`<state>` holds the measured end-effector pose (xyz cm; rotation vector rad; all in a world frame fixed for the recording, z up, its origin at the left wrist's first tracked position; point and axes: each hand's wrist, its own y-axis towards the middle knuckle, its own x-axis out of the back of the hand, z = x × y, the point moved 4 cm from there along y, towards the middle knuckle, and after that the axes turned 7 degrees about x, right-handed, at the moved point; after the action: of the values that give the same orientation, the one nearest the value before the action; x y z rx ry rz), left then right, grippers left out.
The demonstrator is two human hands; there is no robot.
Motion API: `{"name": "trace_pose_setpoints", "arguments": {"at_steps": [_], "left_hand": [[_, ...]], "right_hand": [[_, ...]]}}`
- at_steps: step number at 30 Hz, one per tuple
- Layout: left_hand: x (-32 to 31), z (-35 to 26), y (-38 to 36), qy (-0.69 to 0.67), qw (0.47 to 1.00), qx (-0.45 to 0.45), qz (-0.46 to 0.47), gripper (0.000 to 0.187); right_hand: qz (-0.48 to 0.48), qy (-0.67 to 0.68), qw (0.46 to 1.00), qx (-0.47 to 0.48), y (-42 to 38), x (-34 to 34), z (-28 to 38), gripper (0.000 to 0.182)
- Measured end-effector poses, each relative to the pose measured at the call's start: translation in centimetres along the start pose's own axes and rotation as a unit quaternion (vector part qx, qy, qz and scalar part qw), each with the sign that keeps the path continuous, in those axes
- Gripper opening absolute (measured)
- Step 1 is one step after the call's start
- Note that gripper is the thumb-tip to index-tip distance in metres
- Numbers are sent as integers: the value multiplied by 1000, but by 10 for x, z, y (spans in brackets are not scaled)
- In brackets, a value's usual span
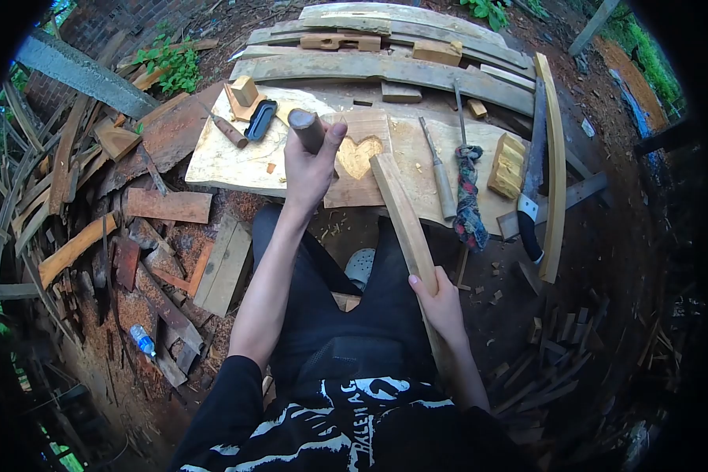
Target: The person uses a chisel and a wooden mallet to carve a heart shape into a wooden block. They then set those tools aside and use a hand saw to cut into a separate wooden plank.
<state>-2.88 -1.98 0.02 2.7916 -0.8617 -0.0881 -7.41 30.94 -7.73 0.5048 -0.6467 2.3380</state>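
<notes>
My left hand, closed in a fist with the thumb up, grips a thick round wooden tool handle; the lower part of the tool is hidden behind the hand. Right beside it lies a flat wooden board with a heart-shaped recess carved into its face. My right hand is wrapped round a long squared wooden stick. The stick's far end overlaps the board's right edge in this view, and its near end runs back along my forearm.
On the workbench are a chisel, a cloth-wrapped tool, a wood block, a black case and a brown-handled tool. A handsaw hangs at the right edge. Scrap wood and a plastic bottle lie left.
</notes>
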Motion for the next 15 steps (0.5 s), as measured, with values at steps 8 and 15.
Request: {"name": "trace_pose_setpoints", "arguments": {"at_steps": [8,15], "left_hand": [[2,3,1,4,999,27,-17,38],[-1,-2,3,13,1000,13,-26,42]], "right_hand": [[-11,1,1000,19,0,2,2,48],[1,-12,1000,1,-1,3,6,48]]}}
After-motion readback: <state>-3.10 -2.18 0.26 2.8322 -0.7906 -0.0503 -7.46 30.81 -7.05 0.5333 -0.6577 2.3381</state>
